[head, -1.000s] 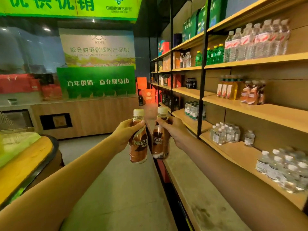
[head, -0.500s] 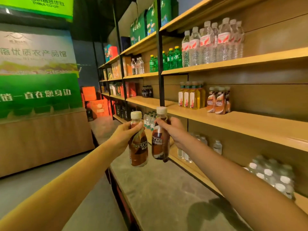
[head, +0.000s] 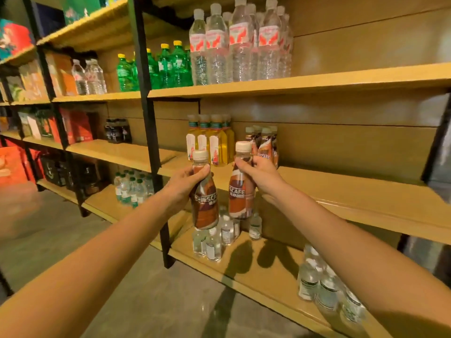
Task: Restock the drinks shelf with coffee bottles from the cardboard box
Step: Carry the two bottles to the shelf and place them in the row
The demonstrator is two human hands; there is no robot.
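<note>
— Shelving (head: 317, 81) first: where is there open room?
— The middle board (head: 353, 189) lies bare to the right of the shelved coffee bottles (head: 264, 145), out to its front edge. Yellow drinks (head: 217, 142) stand just left of them.
— And the hands?
— Both are up in front of that board. The left hand (head: 185, 184) grips the left bottle (head: 205, 206) round its neck; the right hand (head: 262, 174) grips the right bottle (head: 240, 196) likewise, close to the shelved ones.
— The two bottles?
— Side by side, slightly apart, caps up, the left one a little tilted.
</note>
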